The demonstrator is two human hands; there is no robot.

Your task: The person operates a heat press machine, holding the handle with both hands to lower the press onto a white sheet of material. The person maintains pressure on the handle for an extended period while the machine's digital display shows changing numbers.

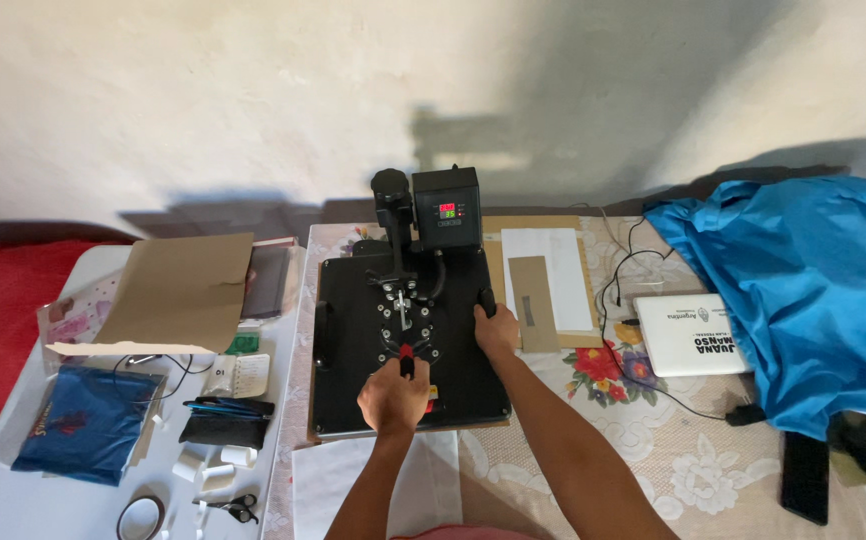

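Note:
A black heat press (pixel 353 340) sits on a table with a floral cloth (pixel 643 440). Its top plate is down. My left hand (pixel 393 397) is closed around the press's red-tipped lever handle (pixel 406 357) at the front centre. My right hand (pixel 496 327) rests on the right edge of the press, fingers curled over a black side handle (pixel 487 299). A control box with lit red and green digits (pixel 446 209) stands at the back of the press. White paper (pixel 338 470) sticks out from under the press's front.
A white laptop-like device (pixel 693 335) and blue fabric (pixel 813 290) lie to the right, with cables and a black phone (pixel 805 477). Brown paper sheets (pixel 185 290) sit left; a folded blue shirt in a bag (pixel 88 422), scissors (pixel 236 507) and tape roll (pixel 140 517) lie on the white table.

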